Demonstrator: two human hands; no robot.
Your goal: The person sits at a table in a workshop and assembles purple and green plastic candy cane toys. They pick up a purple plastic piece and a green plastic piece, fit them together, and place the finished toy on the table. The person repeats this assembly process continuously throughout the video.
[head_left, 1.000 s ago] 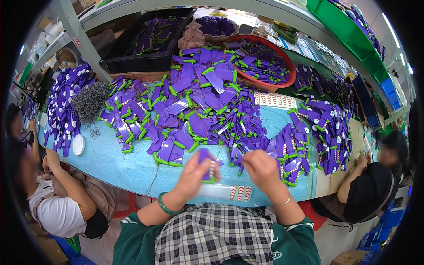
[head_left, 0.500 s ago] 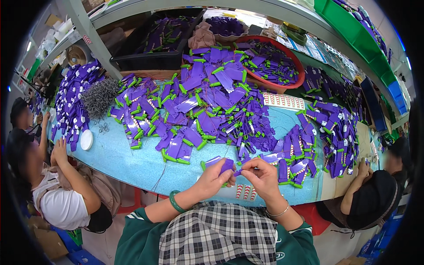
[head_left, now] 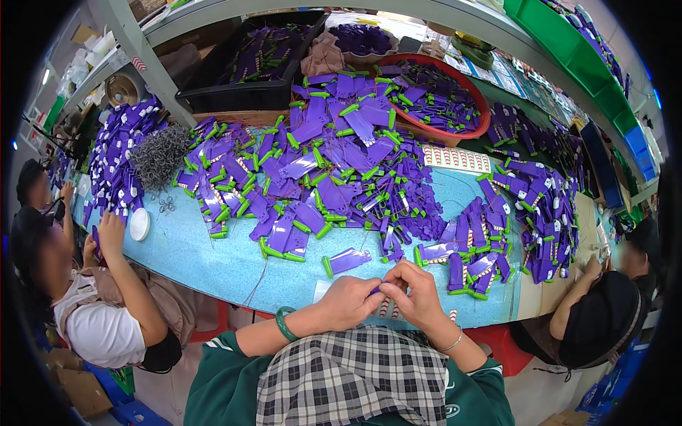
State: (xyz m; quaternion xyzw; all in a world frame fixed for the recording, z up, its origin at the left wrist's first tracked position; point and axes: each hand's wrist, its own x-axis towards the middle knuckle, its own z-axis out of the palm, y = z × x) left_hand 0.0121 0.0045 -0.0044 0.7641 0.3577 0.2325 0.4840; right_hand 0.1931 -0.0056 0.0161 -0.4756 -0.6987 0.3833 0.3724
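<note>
Purple piece [head_left: 377, 288] is sitting approx 5 o'clock of view centre, betw both hands, over the near edge of the blue table [head_left: 213, 268]. From my remote seat I'm seeing the L hand [head_left: 353, 301] curling round it, thumb + fingers clamping it, forearm slanting in from 8 o'clock w/ a green bangle [head_left: 285, 324]. R hand [head_left: 415, 287] is leaning in from 4 o'clock, thumb + fingertips bunching at the piece's R end; I can't tell if they're gripping or only touching. Fingers are hiding most of the piece, so I'm getting just a purple sliver. Sticker strip [head_left: 384, 308] w/ red marks is lying at 6 o'clock of the hands, partly covered. Loose purple-green piece [head_left: 349, 260] is lying at 10–11 o'clock; main pile [head_left: 331, 195], at 11, is overlapping too much to count.
</note>
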